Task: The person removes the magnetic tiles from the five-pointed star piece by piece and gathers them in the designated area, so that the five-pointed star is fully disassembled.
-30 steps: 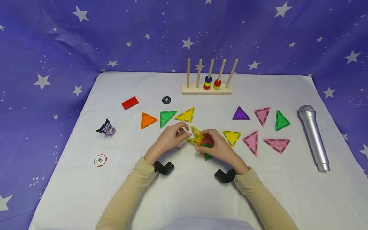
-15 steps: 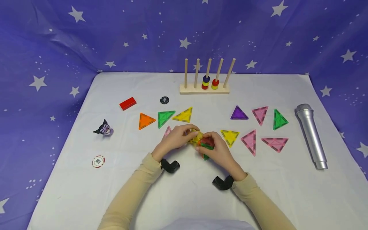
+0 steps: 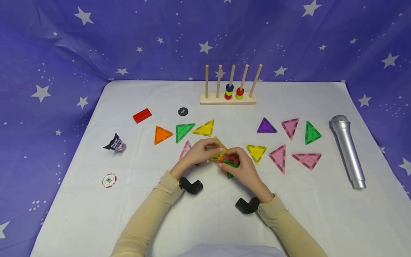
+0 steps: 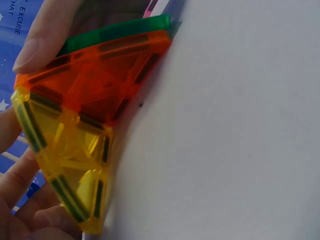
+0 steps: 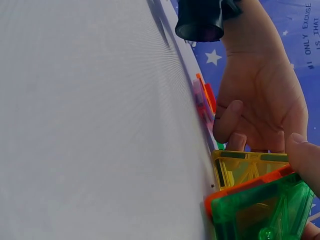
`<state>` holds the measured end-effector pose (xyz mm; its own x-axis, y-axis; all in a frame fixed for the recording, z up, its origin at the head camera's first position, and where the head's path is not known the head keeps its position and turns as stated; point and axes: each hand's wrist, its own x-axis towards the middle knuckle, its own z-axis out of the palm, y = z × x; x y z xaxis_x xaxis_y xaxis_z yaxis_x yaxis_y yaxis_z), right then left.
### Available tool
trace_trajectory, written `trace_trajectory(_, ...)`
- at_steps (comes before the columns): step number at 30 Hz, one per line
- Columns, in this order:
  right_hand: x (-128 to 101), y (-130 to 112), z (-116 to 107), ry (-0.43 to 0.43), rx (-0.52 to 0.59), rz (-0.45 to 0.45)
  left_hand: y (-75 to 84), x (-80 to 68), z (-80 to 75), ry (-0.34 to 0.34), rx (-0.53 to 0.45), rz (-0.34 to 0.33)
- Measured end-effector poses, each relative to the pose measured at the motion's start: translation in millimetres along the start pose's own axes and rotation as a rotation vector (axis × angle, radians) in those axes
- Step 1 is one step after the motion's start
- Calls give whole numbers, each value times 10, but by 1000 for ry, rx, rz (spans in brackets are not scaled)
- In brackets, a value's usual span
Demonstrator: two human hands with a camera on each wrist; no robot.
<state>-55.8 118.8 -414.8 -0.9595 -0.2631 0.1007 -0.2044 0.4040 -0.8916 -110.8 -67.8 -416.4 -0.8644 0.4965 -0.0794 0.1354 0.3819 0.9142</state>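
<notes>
1. The left hand point(image 3: 200, 154) pinches a yellow triangle tile point(image 3: 220, 152) by its far edge, tilting it up off the surface point(image 3: 205, 214) so that one side meets the stack; this grip is clenched on the tile, fingers curled round its rim
2. The right hand point(image 3: 242, 167) holds an orange tile point(image 4: 95, 75) and a green tile point(image 5: 260, 210) pressed flat together, steadying them, likely so the yellow piece can join edge to edge
3. The cluster sits near the middle of the surface, between a pink triangle point(image 3: 185, 149) on the left and another yellow triangle point(image 3: 257, 152) on the right
4. The held yellow tile stands tilted, not flat; its long edge runs roughly from the near-left toward the far-right, its free corner pointing up and toward the far edge
5. The stacked pair's lower corner points toward the near edge
</notes>
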Motion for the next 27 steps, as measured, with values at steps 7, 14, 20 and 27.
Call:
trace_trajectory(7,12,113,16,6,-9,-19,-39,-10,48,45,-87,-27)
trace_trajectory(14,9,107,11,26,-44,-14,-39,-28,82,96,-207,-81)
trace_trajectory(20,19,107,25,14,-43,1,-9,-100,28,105,-350,-141)
trace_trajectory(27,14,103,20,19,-46,15,85,-342,-198,207,-422,-124)
